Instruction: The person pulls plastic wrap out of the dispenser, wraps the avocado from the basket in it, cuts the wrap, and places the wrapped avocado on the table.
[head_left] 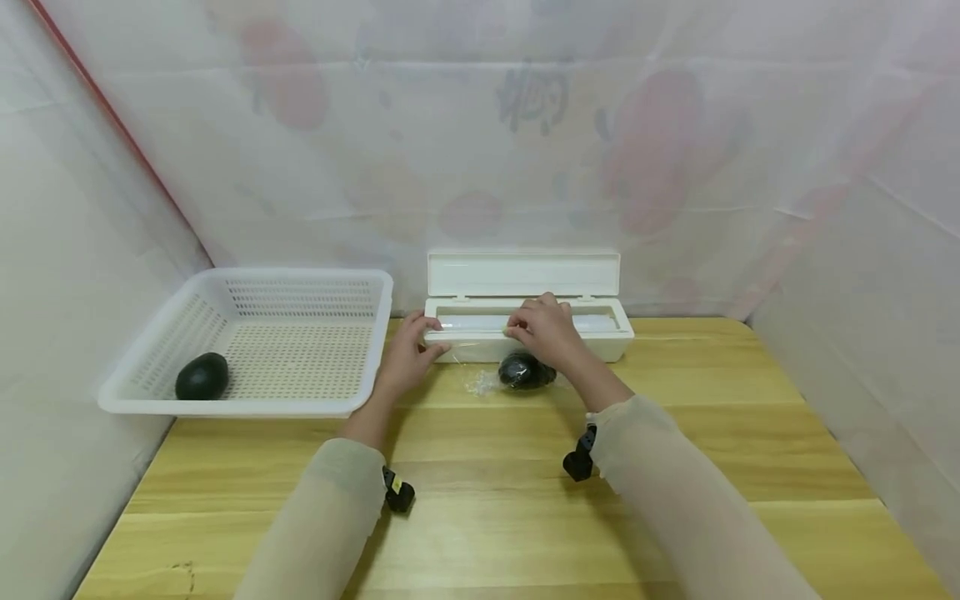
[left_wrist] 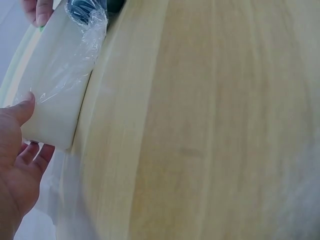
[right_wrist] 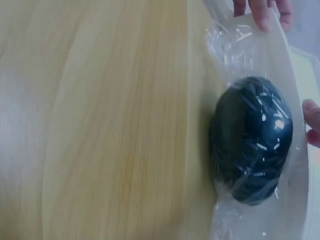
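Observation:
A white cling film dispenser box [head_left: 480, 348] stands at the table's back edge with its lid up and a film roll [head_left: 480, 322] inside. My left hand [head_left: 408, 354] grips its left end, thumb on the front wall and fingers around the end. At the front rim, my right hand [head_left: 546, 332] pinches a small green slider [left_wrist: 41, 28], mostly hidden by the fingertips. Just before the box lies a dark green avocado [right_wrist: 252, 140] covered in clear cling film [right_wrist: 235, 50]. The film runs up the box's front wall and is crumpled left of the avocado.
A white plastic basket [head_left: 300, 407] stands at the back left, with another dark avocado [head_left: 202, 377] in its near left corner. The wooden table [head_left: 480, 517] meets a sheet-covered wall [head_left: 465, 167] behind the box.

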